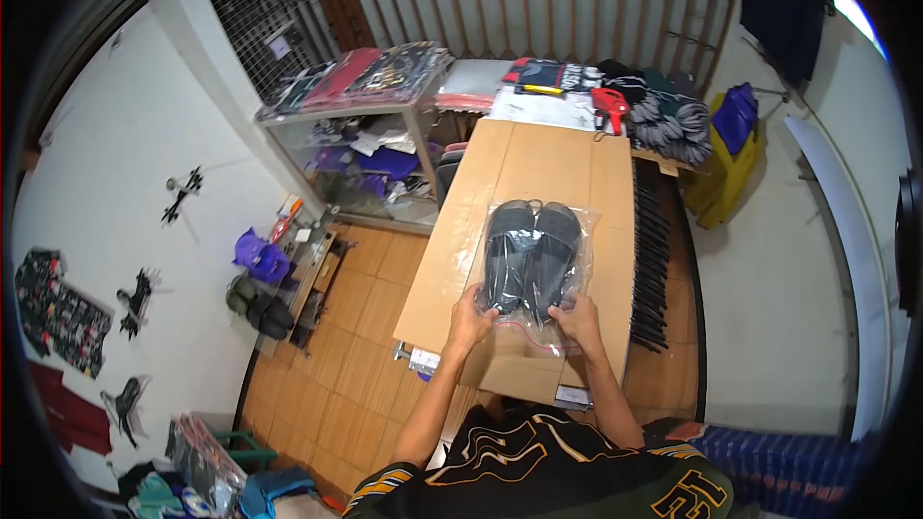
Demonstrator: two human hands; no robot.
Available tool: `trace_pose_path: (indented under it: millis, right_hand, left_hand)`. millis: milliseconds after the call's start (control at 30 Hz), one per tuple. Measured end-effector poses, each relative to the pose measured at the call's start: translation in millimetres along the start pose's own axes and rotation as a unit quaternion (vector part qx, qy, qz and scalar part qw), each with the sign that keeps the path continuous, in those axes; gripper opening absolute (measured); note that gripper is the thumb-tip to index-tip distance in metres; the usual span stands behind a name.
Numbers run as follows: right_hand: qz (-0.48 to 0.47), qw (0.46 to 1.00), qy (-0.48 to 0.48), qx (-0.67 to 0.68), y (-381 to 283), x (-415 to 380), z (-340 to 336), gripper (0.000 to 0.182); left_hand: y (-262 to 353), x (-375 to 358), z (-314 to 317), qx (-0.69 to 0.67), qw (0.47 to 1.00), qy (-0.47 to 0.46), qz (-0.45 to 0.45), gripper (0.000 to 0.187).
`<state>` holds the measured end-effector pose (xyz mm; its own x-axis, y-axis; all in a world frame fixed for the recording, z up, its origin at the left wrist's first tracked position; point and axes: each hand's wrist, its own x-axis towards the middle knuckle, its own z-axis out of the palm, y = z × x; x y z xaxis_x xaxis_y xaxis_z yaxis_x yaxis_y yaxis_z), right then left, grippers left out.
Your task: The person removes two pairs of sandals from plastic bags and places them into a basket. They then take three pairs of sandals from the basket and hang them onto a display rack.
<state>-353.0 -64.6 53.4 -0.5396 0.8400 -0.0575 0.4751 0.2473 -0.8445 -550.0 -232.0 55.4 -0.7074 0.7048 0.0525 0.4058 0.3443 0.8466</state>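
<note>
A pair of black slide sandals (510, 255) lies side by side inside a clear plastic bag (588, 231) on the cardboard-covered table (461, 231). My left hand (471, 317) grips the bag's near left side, its thumb over the plastic close to one sandal's end. On the near right side, my right hand (579, 319) pinches the bag beside the other sandal. Between my hands, a pinkish-red line runs across the near part of the bag. Some fingertips are hidden under the plastic.
A red tool resembling a tag gun or tape dispenser (610, 108) lies at the table's far end, near folded clothes (663, 111). Black hangers (651, 259) line the right edge. A glass cabinet (365, 154) with packaged garments stands far left. A low shelf (312, 279) holds caps.
</note>
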Motion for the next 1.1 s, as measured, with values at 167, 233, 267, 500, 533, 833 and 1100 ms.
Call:
trace_pose_path:
  millis: [167,233,267,500,533,833,1100]
  right_hand:
    - [0.012,0.997,0.07,-0.011,-1.0,20.0,16.5,0.048]
    - [0.029,0.994,0.097,-0.049,-6.8,22.8,21.5,0.05]
    - [0.03,0.992,0.118,-0.04,-7.1,22.1,25.0,0.051]
    - [0.06,0.975,0.214,0.0,-5.6,-17.3,38.4,0.045]
    - [0.07,0.973,0.219,0.029,-0.5,-31.1,40.2,0.042]
    - [0.207,0.886,0.205,0.362,10.9,-123.1,54.6,0.01]
    - [0.256,0.838,0.246,0.414,-24.9,-138.8,59.4,0.025]
  left_hand:
    - [-4.6,35.3,-0.8,-0.025,0.999,-0.034,-0.011,0.064]
    - [-1.9,42.1,-7.2,0.003,0.999,-0.047,-0.007,0.065]
    - [-3.5,42.3,-8.8,0.013,0.999,-0.044,-0.001,0.066]
    - [-38.8,39.3,-24.6,0.016,0.997,-0.075,0.028,0.065]
    - [-44.8,36.6,-33.0,0.001,0.994,-0.11,0.002,0.064]
    - [-88.0,3.7,-79.3,-0.234,0.954,-0.183,-0.032,0.043]
    - [-89.7,-6.5,-95.7,-0.229,0.951,-0.207,-0.021,0.043]
